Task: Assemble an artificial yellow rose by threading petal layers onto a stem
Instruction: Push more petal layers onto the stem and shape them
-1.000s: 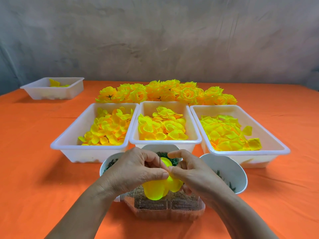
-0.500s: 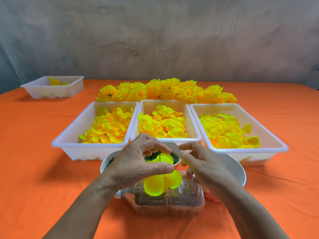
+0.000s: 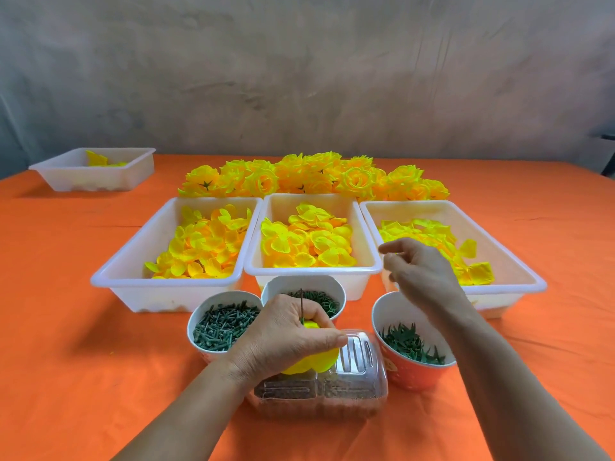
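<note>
**On the orange worktop: yellow rose, part-built**

Left hand (image 3: 283, 337) grips the part-built rose (image 3: 312, 364), with the stem (image 3: 301, 304) upright. Right hand (image 3: 422, 274), the nearer one, hovers over the right tray (image 3: 519, 292) with fingers loosely curled, apparently empty. Petal trays: three abreast, fourth tray (image 3: 93, 181) far left. Cups (image 3: 412, 374): three.

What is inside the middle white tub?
Loose yellow-orange petal layers lie heaped in the middle tub. The floor beneath the heap and any lower pieces are covered and cannot be seen.

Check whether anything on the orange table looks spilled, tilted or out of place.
Nothing looks spilled. Only the white plastic tub at far left stands apart from the three filled tubs, holding few yellow petals.
</note>
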A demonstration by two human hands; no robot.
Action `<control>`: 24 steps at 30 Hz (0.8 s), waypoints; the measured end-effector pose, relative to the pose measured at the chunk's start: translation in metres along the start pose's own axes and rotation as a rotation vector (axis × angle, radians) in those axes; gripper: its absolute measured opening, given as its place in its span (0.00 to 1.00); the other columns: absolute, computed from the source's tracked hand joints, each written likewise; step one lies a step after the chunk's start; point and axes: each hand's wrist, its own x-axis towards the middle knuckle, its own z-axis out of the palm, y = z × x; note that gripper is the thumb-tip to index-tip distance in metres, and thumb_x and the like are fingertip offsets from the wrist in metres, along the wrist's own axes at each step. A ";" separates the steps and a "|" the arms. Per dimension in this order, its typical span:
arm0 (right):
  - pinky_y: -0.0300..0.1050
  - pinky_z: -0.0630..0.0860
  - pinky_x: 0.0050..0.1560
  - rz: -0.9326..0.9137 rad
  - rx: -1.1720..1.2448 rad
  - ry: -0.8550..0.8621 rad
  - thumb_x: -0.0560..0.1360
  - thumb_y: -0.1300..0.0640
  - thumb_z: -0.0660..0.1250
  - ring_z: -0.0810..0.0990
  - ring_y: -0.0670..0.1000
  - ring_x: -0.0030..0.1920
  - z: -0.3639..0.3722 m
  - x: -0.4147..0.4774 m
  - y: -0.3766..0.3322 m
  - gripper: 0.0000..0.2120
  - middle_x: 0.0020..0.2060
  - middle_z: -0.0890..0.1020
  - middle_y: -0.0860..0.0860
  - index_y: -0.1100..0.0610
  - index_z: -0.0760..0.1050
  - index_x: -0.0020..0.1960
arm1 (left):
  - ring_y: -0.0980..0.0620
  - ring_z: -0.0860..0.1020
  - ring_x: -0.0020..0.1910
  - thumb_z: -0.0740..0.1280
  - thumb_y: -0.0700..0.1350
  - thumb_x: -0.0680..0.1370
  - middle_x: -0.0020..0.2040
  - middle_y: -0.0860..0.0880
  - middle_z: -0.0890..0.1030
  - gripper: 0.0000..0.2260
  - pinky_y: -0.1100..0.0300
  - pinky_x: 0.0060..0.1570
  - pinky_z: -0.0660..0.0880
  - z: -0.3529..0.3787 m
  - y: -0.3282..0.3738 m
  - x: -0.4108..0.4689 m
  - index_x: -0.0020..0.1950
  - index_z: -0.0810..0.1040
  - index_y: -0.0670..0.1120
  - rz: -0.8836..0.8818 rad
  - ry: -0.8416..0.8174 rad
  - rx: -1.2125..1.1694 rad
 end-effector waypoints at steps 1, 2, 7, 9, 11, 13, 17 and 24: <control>0.45 0.73 0.44 0.015 -0.041 0.038 0.75 0.59 0.63 0.81 0.55 0.43 -0.005 0.012 0.005 0.12 0.42 0.84 0.52 0.50 0.81 0.54 | 0.60 0.74 0.33 0.72 0.66 0.59 0.31 0.56 0.79 0.14 0.65 0.36 0.70 0.000 -0.001 0.000 0.33 0.82 0.58 0.006 0.001 0.009; 0.45 0.72 0.44 0.036 -0.081 0.066 0.75 0.60 0.62 0.80 0.55 0.45 -0.011 0.024 0.010 0.13 0.45 0.84 0.53 0.51 0.81 0.54 | 0.60 0.74 0.34 0.72 0.66 0.59 0.31 0.56 0.78 0.14 0.66 0.36 0.70 0.001 -0.002 -0.001 0.33 0.82 0.57 0.015 0.007 0.014; 0.46 0.70 0.53 0.202 -0.306 0.098 0.73 0.66 0.59 0.76 0.60 0.61 -0.031 0.076 0.040 0.21 0.60 0.80 0.57 0.53 0.80 0.60 | 0.61 0.74 0.37 0.73 0.66 0.59 0.31 0.57 0.78 0.14 0.68 0.38 0.69 0.002 -0.002 -0.002 0.32 0.82 0.57 0.057 0.025 0.007; 0.48 0.71 0.56 0.250 -0.377 0.088 0.73 0.67 0.59 0.74 0.61 0.63 -0.032 0.091 0.050 0.22 0.62 0.79 0.58 0.53 0.77 0.64 | 0.61 0.74 0.38 0.73 0.66 0.59 0.32 0.55 0.78 0.15 0.66 0.39 0.69 0.002 -0.002 -0.001 0.33 0.82 0.56 0.061 0.032 0.009; 0.49 0.72 0.58 0.251 -0.456 0.071 0.73 0.66 0.60 0.74 0.62 0.64 -0.028 0.103 0.057 0.25 0.64 0.77 0.59 0.53 0.75 0.67 | 0.61 0.75 0.38 0.74 0.63 0.60 0.32 0.55 0.78 0.14 0.66 0.39 0.70 0.003 -0.002 0.000 0.33 0.82 0.55 0.059 0.047 0.014; 0.52 0.72 0.60 0.232 -0.519 0.059 0.74 0.65 0.59 0.72 0.62 0.66 -0.022 0.115 0.063 0.26 0.66 0.75 0.58 0.52 0.72 0.71 | 0.62 0.75 0.36 0.75 0.60 0.61 0.31 0.56 0.79 0.11 0.66 0.39 0.71 0.004 -0.003 0.001 0.32 0.82 0.55 0.057 0.057 0.017; 0.53 0.67 0.65 0.184 -0.597 0.031 0.79 0.57 0.57 0.65 0.62 0.70 -0.010 0.140 0.073 0.22 0.71 0.68 0.57 0.52 0.67 0.73 | 0.62 0.75 0.35 0.73 0.62 0.61 0.31 0.53 0.81 0.12 0.63 0.39 0.72 0.005 -0.005 0.001 0.33 0.82 0.55 0.051 0.074 0.025; 0.58 0.61 0.69 0.286 -0.680 -0.049 0.81 0.44 0.52 0.57 0.60 0.74 -0.001 0.167 0.089 0.23 0.76 0.60 0.55 0.45 0.60 0.75 | 0.60 0.73 0.33 0.74 0.58 0.63 0.29 0.54 0.78 0.09 0.64 0.37 0.70 0.005 -0.003 0.004 0.34 0.81 0.54 0.019 0.080 0.034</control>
